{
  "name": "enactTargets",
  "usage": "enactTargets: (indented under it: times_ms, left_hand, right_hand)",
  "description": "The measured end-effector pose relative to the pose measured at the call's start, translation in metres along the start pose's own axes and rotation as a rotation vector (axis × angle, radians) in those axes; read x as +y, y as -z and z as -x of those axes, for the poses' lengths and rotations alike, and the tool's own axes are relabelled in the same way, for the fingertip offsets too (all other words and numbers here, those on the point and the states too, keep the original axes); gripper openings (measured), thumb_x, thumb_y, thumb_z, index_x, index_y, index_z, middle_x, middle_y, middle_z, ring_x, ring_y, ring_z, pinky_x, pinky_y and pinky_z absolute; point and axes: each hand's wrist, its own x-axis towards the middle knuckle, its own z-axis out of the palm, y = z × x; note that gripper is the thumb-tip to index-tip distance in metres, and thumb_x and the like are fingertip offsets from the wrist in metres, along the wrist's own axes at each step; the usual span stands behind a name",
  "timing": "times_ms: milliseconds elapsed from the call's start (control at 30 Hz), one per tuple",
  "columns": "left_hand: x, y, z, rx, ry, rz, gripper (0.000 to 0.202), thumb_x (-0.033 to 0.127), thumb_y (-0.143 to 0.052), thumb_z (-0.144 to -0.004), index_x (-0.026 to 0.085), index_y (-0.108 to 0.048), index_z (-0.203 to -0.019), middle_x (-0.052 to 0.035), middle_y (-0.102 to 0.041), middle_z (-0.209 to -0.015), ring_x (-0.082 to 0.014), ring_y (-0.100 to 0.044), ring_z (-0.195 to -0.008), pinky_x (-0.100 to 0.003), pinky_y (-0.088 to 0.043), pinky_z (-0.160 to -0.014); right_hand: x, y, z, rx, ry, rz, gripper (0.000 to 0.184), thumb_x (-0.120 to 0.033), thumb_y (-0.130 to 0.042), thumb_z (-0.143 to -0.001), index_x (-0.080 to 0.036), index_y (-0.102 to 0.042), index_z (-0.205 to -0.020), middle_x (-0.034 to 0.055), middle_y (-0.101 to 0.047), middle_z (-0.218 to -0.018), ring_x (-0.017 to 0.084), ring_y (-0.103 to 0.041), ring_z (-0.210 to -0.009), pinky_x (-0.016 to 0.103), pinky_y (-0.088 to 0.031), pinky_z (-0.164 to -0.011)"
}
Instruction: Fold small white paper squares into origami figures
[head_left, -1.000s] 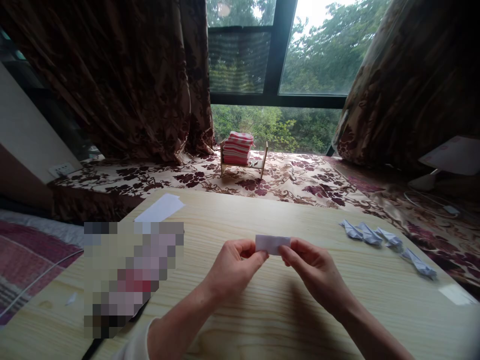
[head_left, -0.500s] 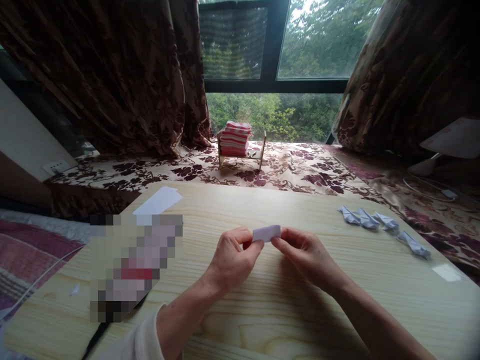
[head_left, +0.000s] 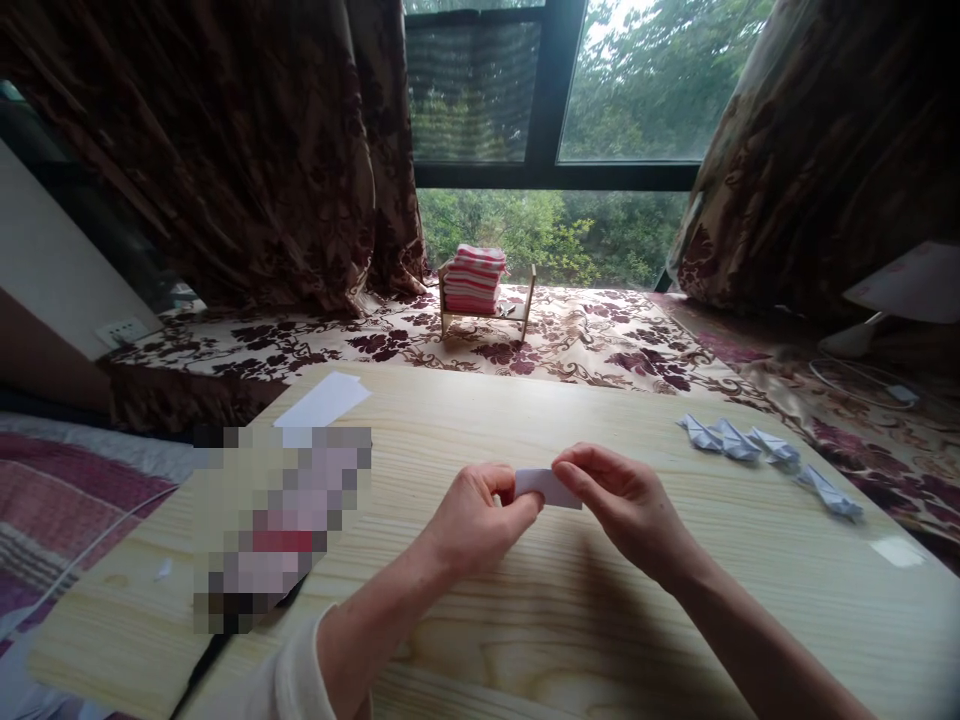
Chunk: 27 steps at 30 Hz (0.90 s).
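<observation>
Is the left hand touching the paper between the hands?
Touching: the head view shows the left hand pinching the paper, its thumb over the front.

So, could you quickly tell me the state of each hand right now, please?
Left hand: closed, holding the small white paper by its left end.
Right hand: closed, at the same paper's right part.

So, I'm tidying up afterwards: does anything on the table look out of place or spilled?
Just one small thing: a white scrap lies alone toward the left edge of the table, away from the sheets and folded pieces. I see nothing spilled. What the pixelated patch covers, I can't judge.
</observation>
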Motion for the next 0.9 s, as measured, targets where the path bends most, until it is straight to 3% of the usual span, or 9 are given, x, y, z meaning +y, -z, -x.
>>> enactTargets:
  times_ms: [233, 433, 667, 767, 900]
  left_hand:
    - [0.004, 0.002, 0.001, 0.080, -0.145, 0.001, 0.020, 0.022, -0.056, -0.081, 0.011, -0.071, -0.073, -0.0046, -0.062, -0.071, -0.0158, -0.055, -0.072, -0.026, -0.040, -0.069]
    - [0.005, 0.000, 0.003, 0.113, -0.170, -0.040, 0.024, 0.019, -0.054, -0.082, 0.011, -0.070, -0.066, -0.0040, -0.059, -0.069, -0.0151, -0.054, -0.071, -0.025, -0.040, -0.066]
    - [0.002, -0.004, 0.001, 0.135, -0.195, -0.090, 0.026, 0.018, -0.054, -0.082, 0.013, -0.068, -0.060, -0.0028, -0.056, -0.066, -0.0141, -0.053, -0.068, -0.025, -0.039, -0.063]
    - [0.000, 0.002, -0.002, 0.179, -0.200, -0.078, 0.026, 0.018, -0.054, -0.082, 0.013, -0.066, -0.059, -0.0026, -0.057, -0.067, -0.0138, -0.054, -0.069, -0.024, -0.039, -0.063]
    - [-0.004, 0.011, -0.005, 0.326, -0.203, -0.059, 0.023, 0.018, -0.055, -0.080, 0.014, -0.066, -0.060, -0.0025, -0.059, -0.070, -0.0140, -0.055, -0.071, -0.023, -0.040, -0.065]
  right_hand:
    - [0.002, -0.001, 0.002, -0.070, 0.016, 0.053, 0.021, -0.037, -0.058, -0.084, -0.017, -0.063, -0.077, 0.0010, -0.060, -0.070, 0.013, -0.052, -0.066, 0.024, -0.041, -0.060]
    - [-0.003, -0.002, 0.002, -0.092, 0.049, 0.194, 0.022, -0.034, -0.055, -0.085, -0.016, -0.061, -0.073, 0.0007, -0.058, -0.068, 0.014, -0.050, -0.065, 0.025, -0.040, -0.061]
    - [0.001, 0.001, -0.003, -0.095, 0.023, 0.154, 0.022, -0.034, -0.057, -0.082, -0.016, -0.062, -0.070, 0.0005, -0.058, -0.066, 0.014, -0.050, -0.065, 0.025, -0.039, -0.060]
    - [0.007, 0.014, -0.006, -0.017, -0.014, 0.122, 0.022, -0.035, -0.062, -0.078, -0.016, -0.063, -0.067, 0.0003, -0.058, -0.064, 0.014, -0.050, -0.063, 0.025, -0.040, -0.060]
    - [0.012, 0.029, -0.011, 0.232, -0.046, 0.091, 0.025, -0.041, -0.059, -0.079, -0.016, -0.063, -0.076, -0.0002, -0.057, -0.065, 0.013, -0.051, -0.062, 0.026, -0.041, -0.061]
